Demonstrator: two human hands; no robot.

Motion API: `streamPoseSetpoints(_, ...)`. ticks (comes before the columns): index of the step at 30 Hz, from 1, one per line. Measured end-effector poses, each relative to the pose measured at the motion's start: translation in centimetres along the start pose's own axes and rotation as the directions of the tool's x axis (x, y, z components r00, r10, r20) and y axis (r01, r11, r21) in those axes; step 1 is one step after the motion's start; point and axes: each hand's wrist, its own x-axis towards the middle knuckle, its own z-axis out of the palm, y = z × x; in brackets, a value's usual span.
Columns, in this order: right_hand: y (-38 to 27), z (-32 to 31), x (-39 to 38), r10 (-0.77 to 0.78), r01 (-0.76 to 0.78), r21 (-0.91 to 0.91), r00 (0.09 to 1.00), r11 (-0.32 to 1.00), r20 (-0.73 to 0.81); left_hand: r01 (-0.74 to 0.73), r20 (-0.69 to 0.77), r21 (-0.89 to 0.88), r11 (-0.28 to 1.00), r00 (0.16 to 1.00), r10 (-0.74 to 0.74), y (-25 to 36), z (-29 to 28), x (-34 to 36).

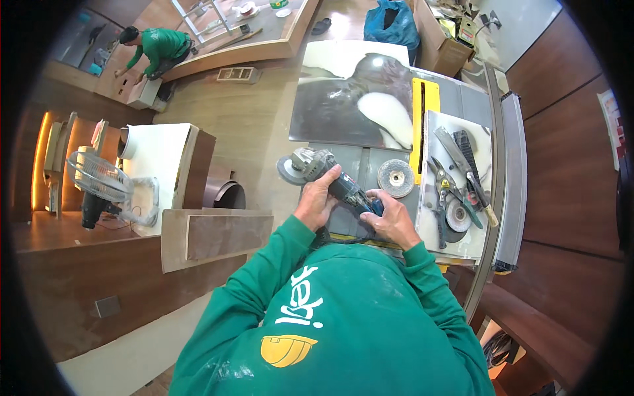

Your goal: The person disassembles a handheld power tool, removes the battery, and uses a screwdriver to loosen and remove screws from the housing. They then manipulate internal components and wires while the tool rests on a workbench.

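An angle grinder [343, 185] lies across both my hands above the grey work table [360, 158]. Its round disc [290, 170] points to the left, away from my body. My left hand [318, 200] is wrapped round the grinder's body just behind the head. Closed on the rear end of the same tool is my right hand [391, 219]. A loose grinding disc [396, 178] rests on the table just beyond my right hand. Farther off lies a glossy dark slab with white patches [330, 109], apart from the grinder.
Right of me, a pale board [429, 218] carries snips [444, 185], a handsaw [456, 148] and another disc [457, 214]. A yellow strip [417, 132] borders the slab. At left stand a fan [99, 181] and a white-topped cabinet [158, 152]. A person in green [162, 49] crouches far left.
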Motion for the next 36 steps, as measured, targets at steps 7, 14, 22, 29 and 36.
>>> streamPoseSetpoints(7,1.4,0.3,0.0,-0.027,0.024,-0.038,0.996,0.999,-0.083,0.027,-0.166,0.249,0.968,0.986,0.015,0.3,1.2,0.0)
streamPoseSetpoints(14,2.3,-2.1,0.0,0.136,-0.115,0.135,0.979,0.984,-0.154,0.114,-0.164,0.561,0.820,0.986,-0.025,0.2,0.5,0.0)
streamPoseSetpoints(22,-7.9,-8.9,0.6,0.085,-0.012,0.583,0.991,0.813,-0.099,-0.178,0.173,0.962,0.209,0.984,0.040,4.2,0.1,-3.9)
streamPoseSetpoints(29,-12.1,-4.5,3.6,-0.104,0.156,0.539,0.987,0.827,-0.125,-0.275,0.386,0.398,0.875,0.916,0.112,6.0,9.0,-9.5)
streamPoseSetpoints(36,-13.7,-3.9,5.7,-0.013,0.227,0.795,0.964,0.563,-0.266,-0.185,0.423,0.375,0.908,0.906,0.010,3.3,8.2,-9.3)
